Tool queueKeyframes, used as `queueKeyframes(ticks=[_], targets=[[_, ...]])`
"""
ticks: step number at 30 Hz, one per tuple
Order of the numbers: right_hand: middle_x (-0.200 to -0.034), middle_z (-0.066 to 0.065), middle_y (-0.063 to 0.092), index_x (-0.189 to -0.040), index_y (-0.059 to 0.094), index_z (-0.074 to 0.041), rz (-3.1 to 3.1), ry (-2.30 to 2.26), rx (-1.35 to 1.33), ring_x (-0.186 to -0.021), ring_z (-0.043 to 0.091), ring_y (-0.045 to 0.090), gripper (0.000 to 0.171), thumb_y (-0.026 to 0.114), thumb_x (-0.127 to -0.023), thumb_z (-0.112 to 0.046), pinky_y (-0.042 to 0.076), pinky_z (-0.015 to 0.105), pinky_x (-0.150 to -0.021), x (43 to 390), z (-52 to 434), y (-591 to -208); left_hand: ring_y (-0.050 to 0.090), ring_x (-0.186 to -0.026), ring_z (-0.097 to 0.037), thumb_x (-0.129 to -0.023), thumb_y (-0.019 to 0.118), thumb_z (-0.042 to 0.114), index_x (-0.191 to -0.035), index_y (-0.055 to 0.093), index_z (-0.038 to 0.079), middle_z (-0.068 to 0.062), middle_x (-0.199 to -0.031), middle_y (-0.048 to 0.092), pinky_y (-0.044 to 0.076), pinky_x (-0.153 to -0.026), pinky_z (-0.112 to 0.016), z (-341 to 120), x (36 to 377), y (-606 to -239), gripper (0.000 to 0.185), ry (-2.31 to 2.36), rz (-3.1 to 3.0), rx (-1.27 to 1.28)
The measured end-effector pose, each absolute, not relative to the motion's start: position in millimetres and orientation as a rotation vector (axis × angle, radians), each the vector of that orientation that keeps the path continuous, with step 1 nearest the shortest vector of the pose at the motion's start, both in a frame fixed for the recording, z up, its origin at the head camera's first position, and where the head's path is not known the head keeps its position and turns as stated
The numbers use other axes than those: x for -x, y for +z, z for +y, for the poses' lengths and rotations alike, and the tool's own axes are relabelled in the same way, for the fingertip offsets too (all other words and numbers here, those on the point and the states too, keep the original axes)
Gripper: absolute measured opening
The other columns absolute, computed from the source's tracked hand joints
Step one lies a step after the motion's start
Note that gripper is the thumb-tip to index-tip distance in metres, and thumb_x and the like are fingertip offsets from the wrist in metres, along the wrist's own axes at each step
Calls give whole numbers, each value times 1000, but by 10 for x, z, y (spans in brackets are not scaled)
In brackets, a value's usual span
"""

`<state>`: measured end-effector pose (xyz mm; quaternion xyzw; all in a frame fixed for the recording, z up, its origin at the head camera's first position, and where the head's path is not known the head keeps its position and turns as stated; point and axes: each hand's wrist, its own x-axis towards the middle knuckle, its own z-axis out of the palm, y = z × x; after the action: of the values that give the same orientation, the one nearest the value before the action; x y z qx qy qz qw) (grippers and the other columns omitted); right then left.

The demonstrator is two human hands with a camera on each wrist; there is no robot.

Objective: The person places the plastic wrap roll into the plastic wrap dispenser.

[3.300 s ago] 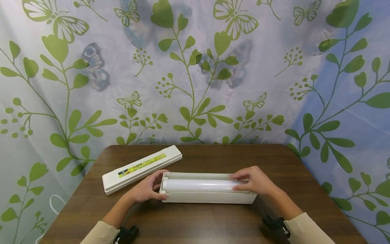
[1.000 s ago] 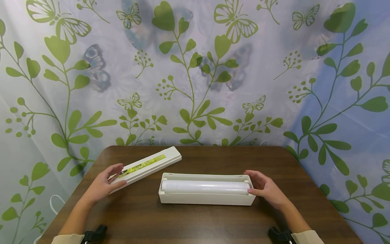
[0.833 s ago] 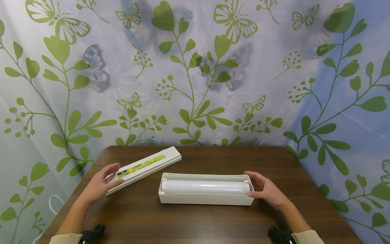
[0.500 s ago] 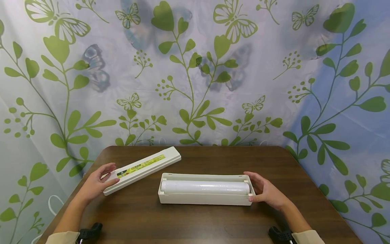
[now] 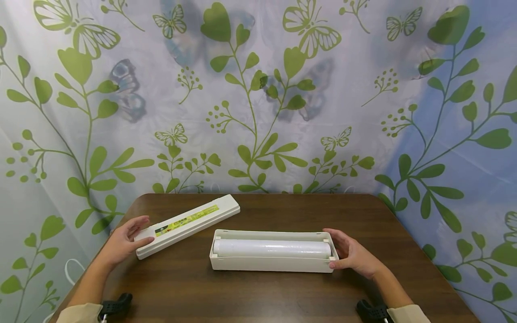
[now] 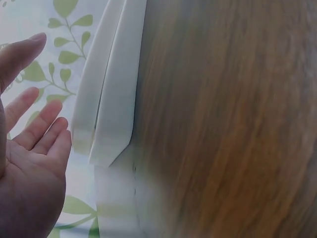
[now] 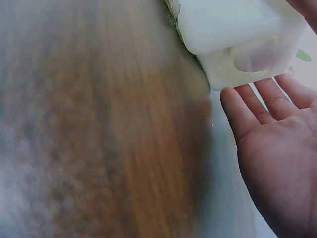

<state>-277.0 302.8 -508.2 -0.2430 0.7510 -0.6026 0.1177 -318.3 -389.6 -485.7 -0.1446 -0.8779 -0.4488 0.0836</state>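
A long white cling film box (image 5: 271,264) lies lidless on the table, holding a roll of clear film (image 5: 272,248). My right hand (image 5: 355,255) rests around its right end, thumb at the front corner and fingers at the back. In the right wrist view, my fingers reach straight to the box's end wall (image 7: 252,54). The white lid (image 5: 190,226), with a yellow-green label, lies slanted at the back left. My left hand (image 5: 121,242) is spread beside the lid's left end; the left wrist view shows loose fingers and a gap between the thumb and the lid (image 6: 116,94).
Brown wooden table (image 5: 250,296) under everything. Behind it hangs a curtain (image 5: 258,98) printed with green leaves and butterflies. A white cord loop (image 5: 72,271) shows past the table's left edge. Black straps (image 5: 115,307) sit on both wrists.
My left hand has gone from the box's left end to the lid, then drawn slightly left. My right hand has come out of the box to its right end. Box and lid stay put.
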Motion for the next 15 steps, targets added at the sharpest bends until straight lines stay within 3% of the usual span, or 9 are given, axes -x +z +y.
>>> queueKeyframes(ticks=[7, 9, 13, 15], targets=[[-154, 31, 37, -156, 23, 6, 2228, -1741, 672, -130, -1, 52, 92, 80, -83, -2, 50, 21, -101, 2756, 3023, -5059, 39, -121, 25, -85, 84, 18, -147, 46, -3, -29, -144, 54, 35, -95, 2, -3948, 3175, -4874, 76, -1321, -2620, 464], [-153, 32, 37, -155, 24, 7, 2230, -1738, 690, -130, -1, 52, 91, 79, -83, -1, 51, 22, -100, 2756, 3022, -5052, 40, -121, 25, -83, 86, 15, -146, 48, -2, -10, -141, 60, 36, -95, 1, -3970, 3176, -4892, 75, -1321, -2600, 489], [-152, 30, 39, -154, 26, 7, 2226, -1744, 715, -129, -1, 52, 88, 79, -84, 0, 52, 23, -99, 2753, 3018, -5041, 37, -122, 26, -81, 87, 13, -145, 49, -2, 19, -135, 56, 33, -96, 1, -4004, 3165, -4888, 75, -1350, -2595, 539], [-151, 30, 39, -153, 26, 8, 2225, -1743, 737, -129, 0, 52, 87, 78, -84, 1, 52, 24, -99, 2752, 3016, -5044, 35, -122, 27, -81, 87, 12, -145, 49, -2, 13, -138, 57, 32, -96, 1, -4014, 3164, -4880, 76, -1358, -2613, 560]])
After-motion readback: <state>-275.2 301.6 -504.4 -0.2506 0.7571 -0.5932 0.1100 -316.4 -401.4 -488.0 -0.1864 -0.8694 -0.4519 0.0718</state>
